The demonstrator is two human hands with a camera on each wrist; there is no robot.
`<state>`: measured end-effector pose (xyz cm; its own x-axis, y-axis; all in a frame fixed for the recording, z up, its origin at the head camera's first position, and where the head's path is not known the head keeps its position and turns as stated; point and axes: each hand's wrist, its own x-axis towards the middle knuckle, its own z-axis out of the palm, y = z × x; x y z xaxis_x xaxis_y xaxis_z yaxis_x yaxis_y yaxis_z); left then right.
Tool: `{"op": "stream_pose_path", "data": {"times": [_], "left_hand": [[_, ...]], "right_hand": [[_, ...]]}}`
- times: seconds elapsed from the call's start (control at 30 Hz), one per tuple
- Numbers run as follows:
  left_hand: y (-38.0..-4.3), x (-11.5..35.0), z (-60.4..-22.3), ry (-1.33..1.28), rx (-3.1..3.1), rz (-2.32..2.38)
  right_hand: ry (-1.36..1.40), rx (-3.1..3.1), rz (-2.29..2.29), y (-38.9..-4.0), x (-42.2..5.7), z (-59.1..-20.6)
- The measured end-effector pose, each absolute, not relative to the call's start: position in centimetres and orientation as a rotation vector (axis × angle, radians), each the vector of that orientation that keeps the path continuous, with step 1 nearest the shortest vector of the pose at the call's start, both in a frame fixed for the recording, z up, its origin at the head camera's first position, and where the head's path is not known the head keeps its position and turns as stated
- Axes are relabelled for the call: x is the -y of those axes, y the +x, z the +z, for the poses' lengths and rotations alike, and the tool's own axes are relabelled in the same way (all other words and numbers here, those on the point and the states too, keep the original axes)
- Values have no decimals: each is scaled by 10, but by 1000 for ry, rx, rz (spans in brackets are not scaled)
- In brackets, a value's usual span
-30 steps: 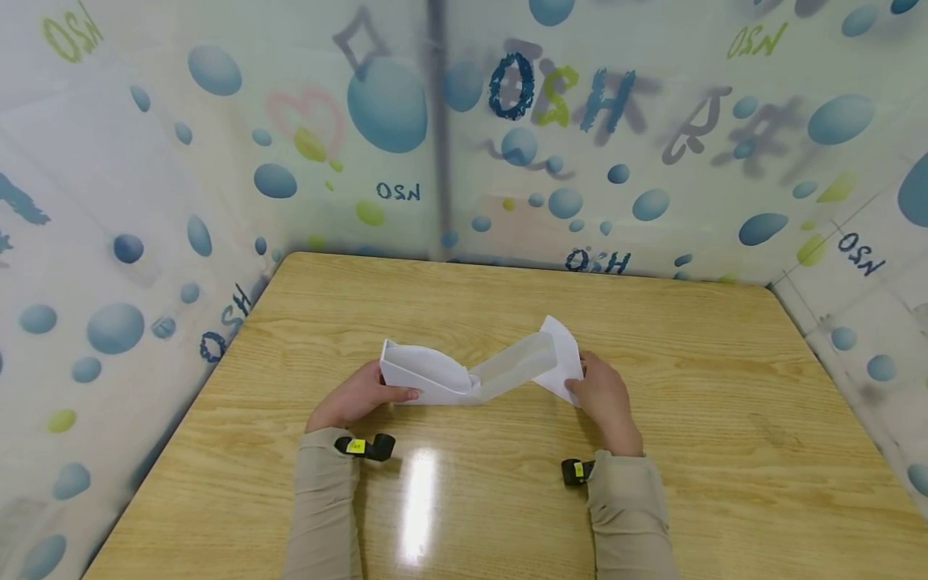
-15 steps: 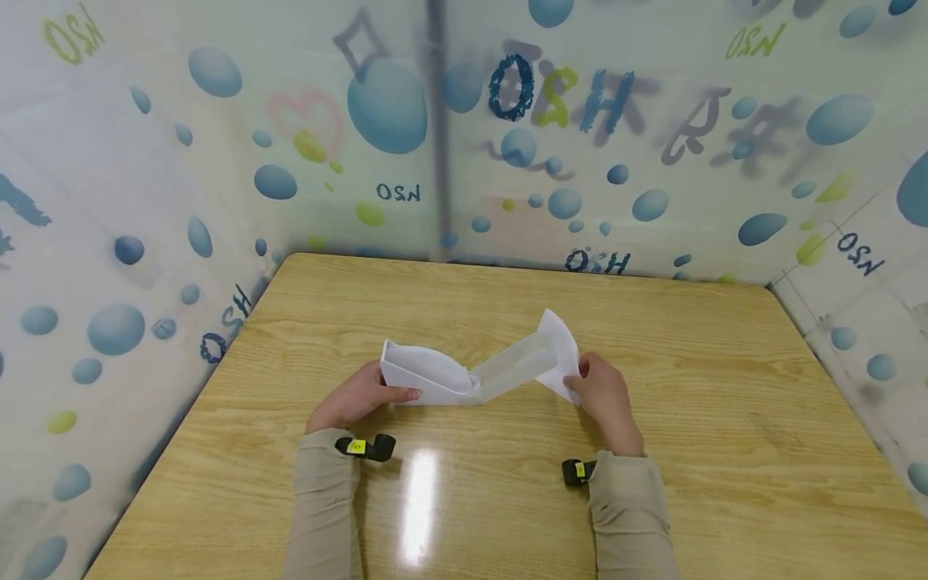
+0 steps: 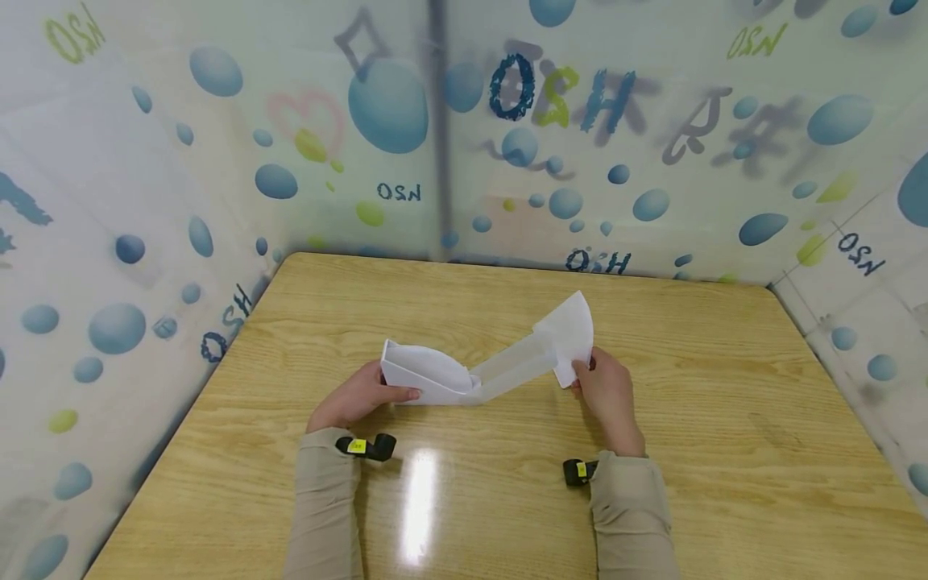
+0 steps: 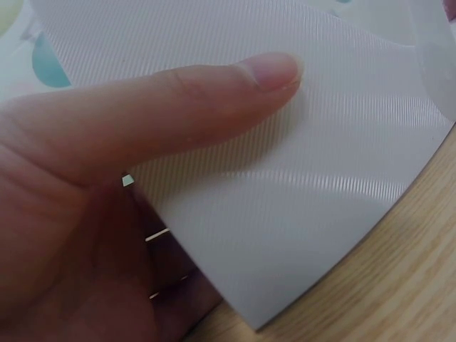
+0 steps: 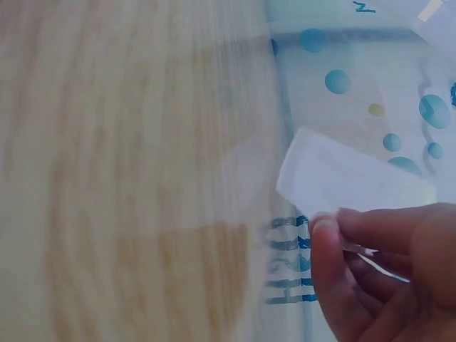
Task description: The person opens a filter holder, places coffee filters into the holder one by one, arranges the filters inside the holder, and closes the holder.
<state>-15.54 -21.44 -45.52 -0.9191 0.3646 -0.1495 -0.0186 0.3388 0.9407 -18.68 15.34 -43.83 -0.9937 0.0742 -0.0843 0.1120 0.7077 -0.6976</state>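
Note:
Between the hands is a white plastic-looking folded piece: a trough-like section [image 3: 428, 374] with a curved rim, a translucent strip [image 3: 515, 366], and a fan-shaped white flap [image 3: 569, 334] at the right end. My left hand [image 3: 358, 395] grips the trough's left end. In the left wrist view its thumb [image 4: 206, 96] lies across a finely ribbed white wall [image 4: 335, 142], with the other fingers partly hidden behind. My right hand [image 3: 609, 395] pinches the flap's lower edge between thumb and fingers. In the right wrist view the flap [image 5: 342, 171] stands out beyond the fingertips.
A wood-grain table [image 3: 725, 403] lies under both hands, with a bright reflection near its front. Printed wall sheeting [image 3: 616, 185] with blue spots and letters rises behind and at both sides. Small black cameras [image 3: 380, 447] sit on the wrists.
The right hand has shifted a little to the right, and the flap it holds has swung upward and flattened toward the view. The left hand and the trough section stay still.

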Motion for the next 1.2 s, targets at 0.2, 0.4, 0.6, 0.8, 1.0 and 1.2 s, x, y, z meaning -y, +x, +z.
{"op": "stream_pose_path", "data": {"times": [0.2,0.4,0.6,0.8,1.0,1.2], "left_hand": [[-156,215,-456,315,-2279,1595],[-155,214,-455,315,-2273,1605],[-156,213,-454,303,-2285,1602],[-156,214,-455,308,-2281,1599],[-155,215,-456,324,-2270,1600],[-155,214,-456,324,-2282,1595]], "right_hand": [[195,-2862,-1224,-188,-152,-437],[210,-2853,-1386,-189,-149,-436],[207,-2884,-1510,-191,-147,-434],[216,-2918,-1584,-189,-145,-432],[205,-2886,-1875,-187,-142,-429],[159,-2932,-2008,-183,-137,-418]]}}
